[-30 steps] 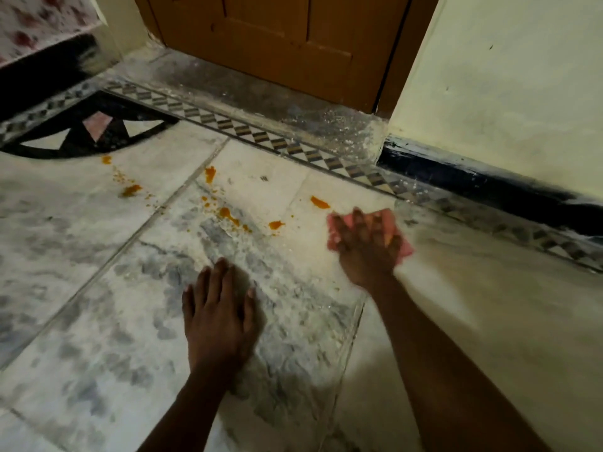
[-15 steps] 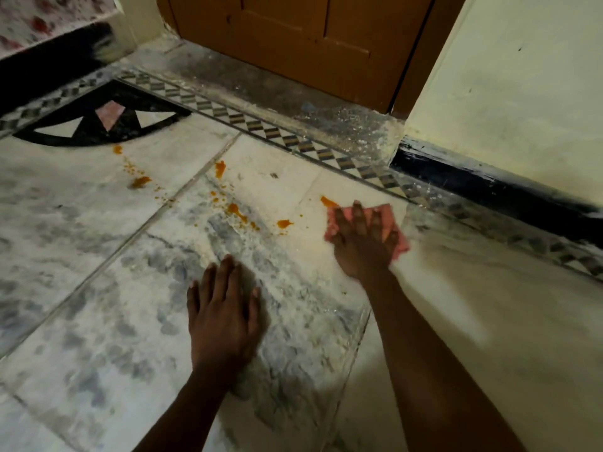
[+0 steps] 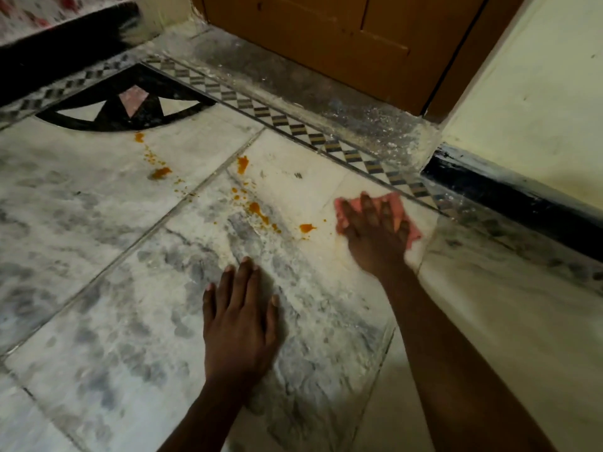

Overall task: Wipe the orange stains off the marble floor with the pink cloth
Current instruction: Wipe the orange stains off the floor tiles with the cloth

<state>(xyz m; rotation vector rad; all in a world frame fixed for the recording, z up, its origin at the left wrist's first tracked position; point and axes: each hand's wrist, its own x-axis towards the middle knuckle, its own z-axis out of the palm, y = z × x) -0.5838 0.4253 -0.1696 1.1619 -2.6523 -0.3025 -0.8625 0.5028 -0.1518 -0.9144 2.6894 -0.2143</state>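
I am pressing the pink cloth [image 3: 411,230] flat under my right hand [image 3: 375,233], fingers straight; the nearest orange stains [image 3: 306,228] are lying just left, my left hand [image 3: 238,321] bracing open on the marble floor [image 3: 98,288].

The floor [image 3: 98,305] is white marble with grey smudges. Orange stains [image 3: 257,208] dot it. The cloth [image 3: 396,205] is pink. A strip of little black and white diamonds [image 3: 293,125] runs by the brown door [image 3: 342,34]. The wall [image 3: 538,93] is pale yellow with a black bottom edge [image 3: 522,203].
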